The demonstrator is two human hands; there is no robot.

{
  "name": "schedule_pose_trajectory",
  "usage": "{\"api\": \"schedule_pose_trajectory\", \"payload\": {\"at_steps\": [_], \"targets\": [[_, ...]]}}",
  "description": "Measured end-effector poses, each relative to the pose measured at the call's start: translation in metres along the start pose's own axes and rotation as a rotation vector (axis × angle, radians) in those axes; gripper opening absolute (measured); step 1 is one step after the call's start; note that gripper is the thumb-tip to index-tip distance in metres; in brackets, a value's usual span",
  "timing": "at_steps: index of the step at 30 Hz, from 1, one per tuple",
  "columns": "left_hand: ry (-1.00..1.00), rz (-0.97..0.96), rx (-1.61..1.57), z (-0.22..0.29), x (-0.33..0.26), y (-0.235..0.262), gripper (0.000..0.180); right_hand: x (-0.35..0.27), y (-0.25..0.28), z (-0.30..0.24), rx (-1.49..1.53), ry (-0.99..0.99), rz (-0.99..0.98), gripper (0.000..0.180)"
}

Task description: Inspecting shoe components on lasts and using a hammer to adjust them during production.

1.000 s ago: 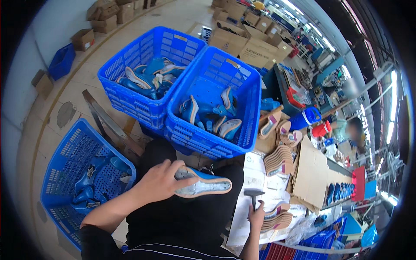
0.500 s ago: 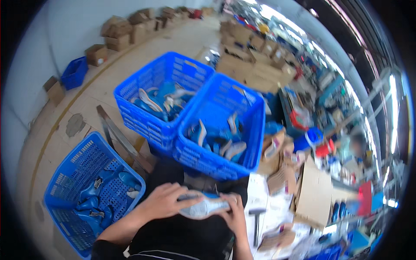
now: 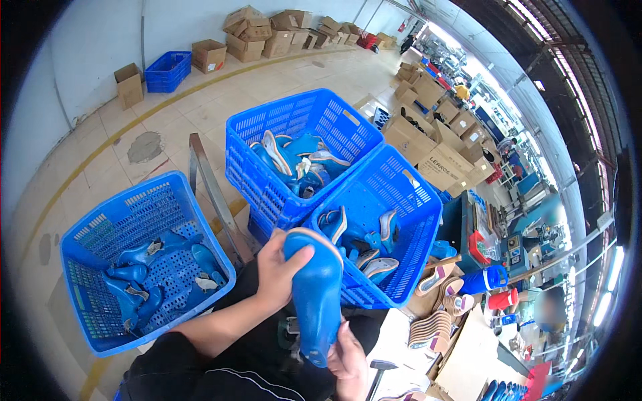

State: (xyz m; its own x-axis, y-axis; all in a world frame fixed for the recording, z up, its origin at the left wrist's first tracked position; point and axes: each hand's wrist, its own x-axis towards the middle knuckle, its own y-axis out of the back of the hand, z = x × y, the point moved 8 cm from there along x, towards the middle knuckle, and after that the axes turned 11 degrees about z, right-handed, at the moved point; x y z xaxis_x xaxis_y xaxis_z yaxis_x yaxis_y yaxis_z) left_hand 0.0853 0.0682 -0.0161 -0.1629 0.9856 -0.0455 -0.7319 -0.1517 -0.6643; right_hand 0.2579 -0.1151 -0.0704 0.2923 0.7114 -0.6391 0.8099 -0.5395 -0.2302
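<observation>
In front of my lap I hold a glossy blue shoe last [image 3: 317,287], its wide end up and a tan insole edge showing along its top rim. My left hand [image 3: 277,271] is closed round the wide upper end, thumb pressed on the blue side. Lower down, my right hand [image 3: 349,361] grips the narrow end from the right. To my left stands a blue crate [image 3: 87,250] with several blue lasts [image 3: 137,273] lying in it. Just beyond my hands, a blue crate [image 3: 418,260] and a stacked blue crate [image 3: 241,137] hold lasts, many with insoles.
A metal bar [image 3: 210,190] slants between the left crate and the stacked one. To the right, a work surface carries rows of insoles [image 3: 431,332], a hammer [image 3: 381,367] and cardboard [image 3: 471,364]. A blue jug [image 3: 485,279] and a red container [image 3: 501,299] stand farther right. Cardboard boxes [image 3: 247,33] line the wall.
The last has turned from lying crosswise with its insole side up to standing lengthwise, blue side facing me. My left hand has risen; the right has shifted lower. The view has swung left.
</observation>
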Motion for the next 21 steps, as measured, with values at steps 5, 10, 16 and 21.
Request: {"api": "schedule_pose_trajectory", "payload": {"at_steps": [5,10,16,21], "targets": [[0.468,0.081,-0.215,-0.042,0.007,-0.001,0.026,0.014,0.006,0.049,0.157,-0.199,-0.372,0.091],[0.442,-0.029,-0.211,-0.039,0.002,0.002,0.02,-0.054,-0.055,-0.019,-0.152,0.459,-0.258,0.094],[0.309,0.056,-0.09,-0.013,0.003,0.012,0.031,-0.058,-0.071,-0.013,-0.309,0.509,-0.163,0.099],[-0.586,-0.354,0.717,0.028,0.019,0.038,0.052,0.019,0.007,-0.024,0.288,0.048,-0.261,0.075]]}}
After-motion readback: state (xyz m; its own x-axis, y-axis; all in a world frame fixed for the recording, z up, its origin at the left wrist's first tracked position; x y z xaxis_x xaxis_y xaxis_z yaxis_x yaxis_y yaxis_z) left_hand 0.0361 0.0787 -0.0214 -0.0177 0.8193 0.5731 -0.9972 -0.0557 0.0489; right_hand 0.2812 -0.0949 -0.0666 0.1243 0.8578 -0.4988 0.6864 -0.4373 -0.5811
